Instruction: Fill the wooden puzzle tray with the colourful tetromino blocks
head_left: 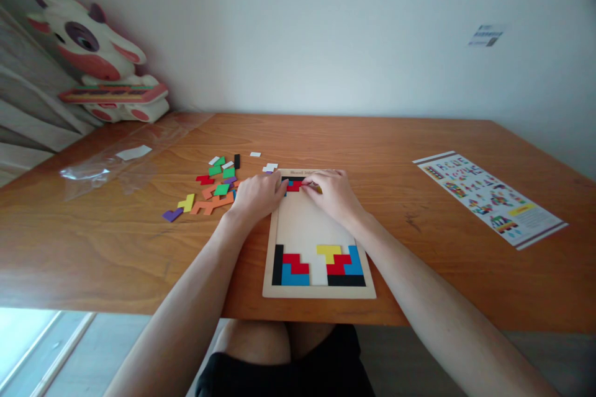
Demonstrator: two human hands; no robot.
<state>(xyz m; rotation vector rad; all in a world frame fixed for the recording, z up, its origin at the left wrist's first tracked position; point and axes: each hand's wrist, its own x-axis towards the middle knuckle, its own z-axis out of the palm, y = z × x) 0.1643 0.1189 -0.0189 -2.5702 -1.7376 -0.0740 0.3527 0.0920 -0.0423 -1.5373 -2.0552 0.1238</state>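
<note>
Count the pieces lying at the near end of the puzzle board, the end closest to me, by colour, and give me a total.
Black pieces: 2
Red pieces: 2
Blue pieces: 2
Yellow pieces: 1
Total: 7

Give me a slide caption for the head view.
Left hand and right hand at the far end of a wooden puzzle tray, loose pieces alongside.

Along the far rim of the wooden board (305,217), lettering (302,172) is apparently beginning with "Wood", the following word blurring out. On the sheet (488,197) lying at the right of the bench (386,136), the print (531,221) is running too small to read. A sticker (487,35) on the wall (298,43), far right, is proving illegible.
</note>
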